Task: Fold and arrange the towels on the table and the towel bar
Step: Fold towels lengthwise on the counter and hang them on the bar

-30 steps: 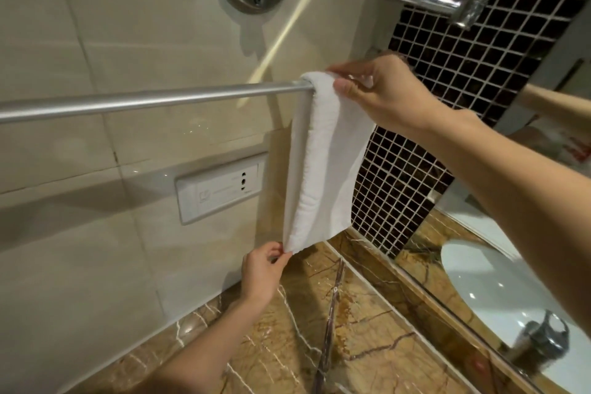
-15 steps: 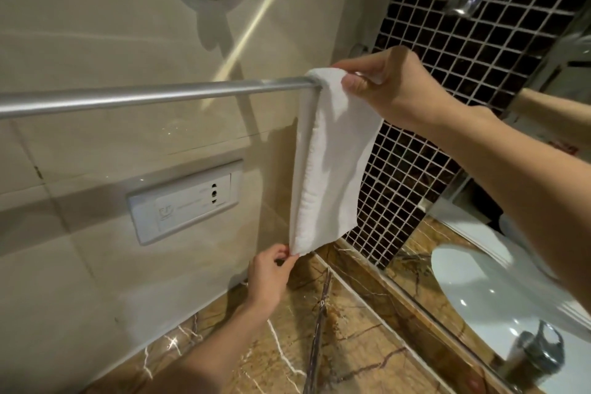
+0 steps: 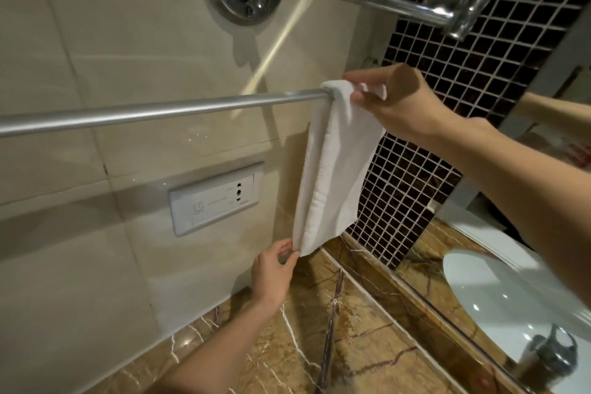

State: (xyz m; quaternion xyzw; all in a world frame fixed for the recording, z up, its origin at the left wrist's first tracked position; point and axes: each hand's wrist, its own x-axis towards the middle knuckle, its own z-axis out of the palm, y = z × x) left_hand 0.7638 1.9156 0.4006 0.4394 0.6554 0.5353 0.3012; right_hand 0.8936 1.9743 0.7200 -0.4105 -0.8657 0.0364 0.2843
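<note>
Against the beige tiled wall above the marble counter (image 3: pixel 367 358), a folded white towel (image 3: pixel 332 169) hangs at the towel bar's (image 3: pixel 166 109) right end, the right hand (image 3: pixel 399 105) pinching its top and the left hand (image 3: pixel 275 269) its bottom corner, apparently to straighten it.

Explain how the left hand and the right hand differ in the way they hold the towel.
The right hand grips the towel at its top, where it drapes over the bar; the left hand pinches its bottom corner, low near the counter. The right hand's thumb presses the front of the cloth with the fingers wrapped over the top; the left hand uses only fingertips. Both touch the same white towel.
</note>
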